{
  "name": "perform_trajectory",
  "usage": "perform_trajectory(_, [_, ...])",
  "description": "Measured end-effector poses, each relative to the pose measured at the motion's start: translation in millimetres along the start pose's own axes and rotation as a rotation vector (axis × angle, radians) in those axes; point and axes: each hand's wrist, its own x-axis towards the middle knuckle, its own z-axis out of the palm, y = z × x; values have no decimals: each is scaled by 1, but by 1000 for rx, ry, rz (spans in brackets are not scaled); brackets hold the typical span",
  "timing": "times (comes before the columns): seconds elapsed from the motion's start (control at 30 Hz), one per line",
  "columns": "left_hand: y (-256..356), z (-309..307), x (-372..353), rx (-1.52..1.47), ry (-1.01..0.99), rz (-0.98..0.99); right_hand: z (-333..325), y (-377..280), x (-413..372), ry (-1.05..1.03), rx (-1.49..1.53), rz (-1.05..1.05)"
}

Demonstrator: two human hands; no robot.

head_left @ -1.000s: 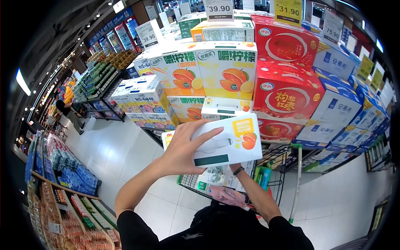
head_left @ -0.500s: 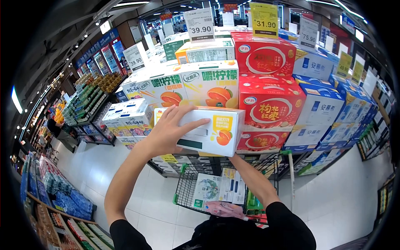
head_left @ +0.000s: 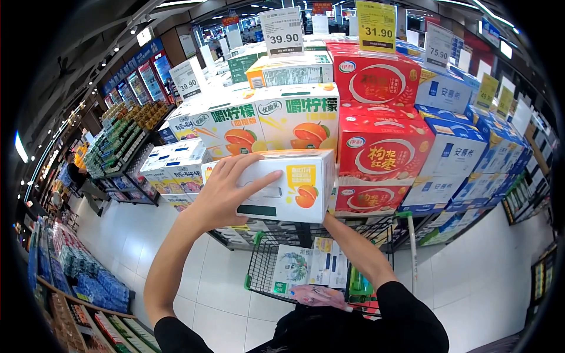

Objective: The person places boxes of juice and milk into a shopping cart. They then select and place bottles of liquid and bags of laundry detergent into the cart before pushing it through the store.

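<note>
A white drink carton box with an orange printed on its side is held in front of the stacked display. My left hand lies across the box's left part, fingers spread over its top edge and face. On the lower right, my right hand reaches behind or beneath the box; its fingers are hidden. Just behind stand matching orange-printed boxes. Red boxes are stacked to the right of the held box.
Below my hands is a black wire shopping cart with green corners, holding a white printed box and a pink bag. Blue-and-white boxes stand at right. A drinks shelf and a person are farther left.
The box has moved slightly left in the view, with both hands still on it. More of the orange-printed boxes' right neighbours shows beside it.
</note>
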Motion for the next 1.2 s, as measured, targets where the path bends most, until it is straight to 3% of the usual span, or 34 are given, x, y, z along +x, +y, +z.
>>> perform_trajectory(0.13, [-11, 7, 6, -82, 41, -78, -14, 12, 9, -137, -634, -400])
perform_trajectory(0.2, [-21, 11, 15, -92, 57, -70, -12, 13, 16, -156, -654, -411])
perform_trajectory(0.27, [-29, 14, 29, -110, 18, -39, -4, 13, 23, 29, 496, 225])
perform_trajectory(0.37, [-33, 17, 56, -96, -4, 23, -13, 8, 26, 17, 637, 382])
perform_trajectory(0.47, [-36, 14, 75, -112, -27, 21, -31, -27, 21, 47, 441, 275])
perform_trajectory(0.6, [-48, 11, 93, -144, -55, 16, -34, -38, 15, 49, 619, 373])
perform_trajectory(0.77, [-89, 10, 129, -187, -159, -7, -26, -53, 16, 157, 584, 429])
perform_trajectory(0.97, [-95, 55, 185, 166, -192, -101, -42, -25, 13, 149, 68, 365])
perform_trajectory(1.13, [-108, 79, 209, 48, -135, -100, -81, -25, -15, 99, 75, 338])
perform_trajectory(1.2, [-111, 82, 208, 42, -90, -78, -85, -13, -29, 32, 273, 323])
